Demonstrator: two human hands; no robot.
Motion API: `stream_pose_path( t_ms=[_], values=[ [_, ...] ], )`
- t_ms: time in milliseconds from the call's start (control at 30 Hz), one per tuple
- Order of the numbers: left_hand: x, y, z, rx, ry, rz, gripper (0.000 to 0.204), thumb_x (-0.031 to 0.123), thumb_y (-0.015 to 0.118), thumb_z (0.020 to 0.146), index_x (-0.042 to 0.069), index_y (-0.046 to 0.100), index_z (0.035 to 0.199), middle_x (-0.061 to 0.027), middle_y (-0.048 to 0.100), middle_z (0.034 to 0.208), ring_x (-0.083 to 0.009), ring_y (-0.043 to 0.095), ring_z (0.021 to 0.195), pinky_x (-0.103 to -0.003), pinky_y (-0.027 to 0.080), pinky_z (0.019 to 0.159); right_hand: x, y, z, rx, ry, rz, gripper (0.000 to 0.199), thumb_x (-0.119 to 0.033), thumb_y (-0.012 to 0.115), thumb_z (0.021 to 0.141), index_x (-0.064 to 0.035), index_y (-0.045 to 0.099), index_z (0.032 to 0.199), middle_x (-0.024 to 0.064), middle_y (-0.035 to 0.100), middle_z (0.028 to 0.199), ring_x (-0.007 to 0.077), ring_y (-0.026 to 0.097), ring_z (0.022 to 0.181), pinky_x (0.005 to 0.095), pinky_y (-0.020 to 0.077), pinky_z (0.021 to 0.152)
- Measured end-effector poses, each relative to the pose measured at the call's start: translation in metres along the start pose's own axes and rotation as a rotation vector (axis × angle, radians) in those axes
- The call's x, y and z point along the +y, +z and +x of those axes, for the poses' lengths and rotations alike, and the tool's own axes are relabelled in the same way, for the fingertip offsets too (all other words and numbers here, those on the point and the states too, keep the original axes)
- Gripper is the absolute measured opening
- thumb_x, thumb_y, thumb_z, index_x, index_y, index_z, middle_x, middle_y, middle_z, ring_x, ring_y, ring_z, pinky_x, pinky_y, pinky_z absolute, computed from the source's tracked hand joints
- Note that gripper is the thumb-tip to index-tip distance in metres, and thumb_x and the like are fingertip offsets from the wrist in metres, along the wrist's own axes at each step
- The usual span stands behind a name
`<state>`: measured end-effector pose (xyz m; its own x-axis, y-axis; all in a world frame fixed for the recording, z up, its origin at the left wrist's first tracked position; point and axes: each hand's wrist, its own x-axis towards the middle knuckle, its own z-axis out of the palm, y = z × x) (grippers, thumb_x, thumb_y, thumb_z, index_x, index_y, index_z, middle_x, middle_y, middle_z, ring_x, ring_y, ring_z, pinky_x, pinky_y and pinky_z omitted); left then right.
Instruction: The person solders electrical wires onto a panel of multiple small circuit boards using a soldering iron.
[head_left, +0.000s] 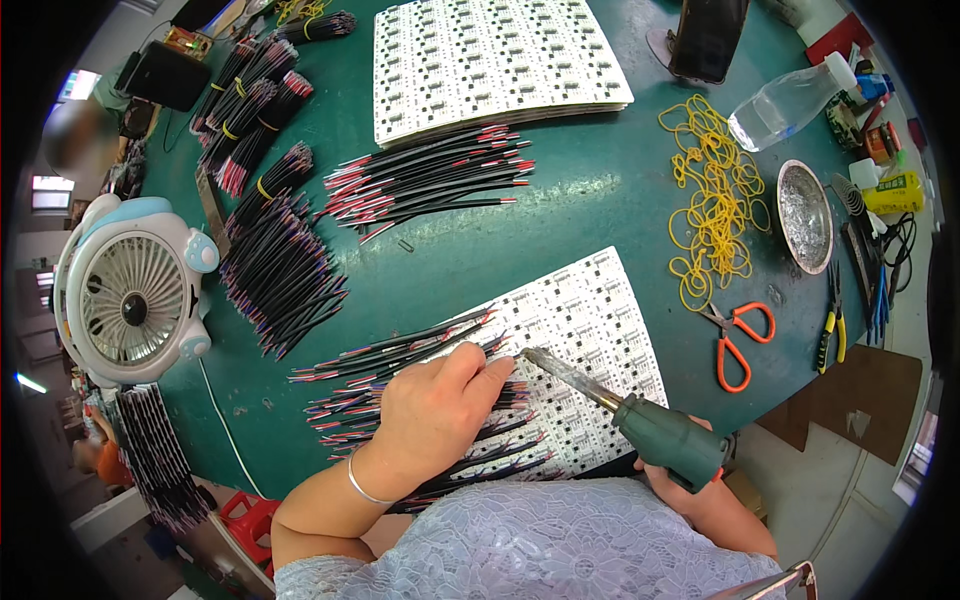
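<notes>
On the green table in front of me lies a white circuit board panel covered with rows of small parts. Black sleeved wires with coloured ends lie across its left part. My left hand is closed in a pinch over the board, on what appears to be a black wire; the fingers hide most of it. My right hand grips a green soldering iron, its body covering most of the fingers. The iron's metal tip points left and reaches the board close to my left fingertips.
Farther off are a stack of board panels, loose wires and wire bundles. A fan stands left. Rightward lie yellow rubber bands, orange-handled scissors, a metal bowl, pliers and a bottle.
</notes>
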<state>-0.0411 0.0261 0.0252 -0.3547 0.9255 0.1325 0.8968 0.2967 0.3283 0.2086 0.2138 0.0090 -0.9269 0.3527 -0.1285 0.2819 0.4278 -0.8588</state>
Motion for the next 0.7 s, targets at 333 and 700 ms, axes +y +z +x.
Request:
stream_pose_path(
  t_ms=[333, 700],
  values=[
    [0.004, -0.008, 0.006, -0.073, -0.007, 0.033, 0.03, 0.009, 0.066, 0.068, 0.009, 0.067, 0.098, -0.0037, 0.049, 0.079, -0.0172, 0.056, 0.058, -0.03, 0.045, 0.048, -0.014, -0.006, 0.016, -0.004, -0.205, 0.023, 0.021, -0.004, 0.057, 0.083, -0.0004, 0.063, 0.102, 0.0067, 0.066, 0.079, 0.018, 0.064, 0.061, 0.0319, 0.0511, 0.064],
    [-0.005, 0.0, 0.003, -0.027, -0.027, -0.11, 0.042, 0.003, 0.073, 0.055, 0.011, 0.068, 0.096, -0.003, 0.053, 0.081, -0.0204, 0.058, 0.062, -0.032, 0.047, 0.051, -0.009, -0.007, 0.006, -0.034, -0.124, -0.04, 0.023, -0.004, 0.063, 0.074, 0.0, 0.064, 0.097, 0.0111, 0.065, 0.086, 0.0228, 0.065, 0.067, 0.0323, 0.0525, 0.063]
  ],
)
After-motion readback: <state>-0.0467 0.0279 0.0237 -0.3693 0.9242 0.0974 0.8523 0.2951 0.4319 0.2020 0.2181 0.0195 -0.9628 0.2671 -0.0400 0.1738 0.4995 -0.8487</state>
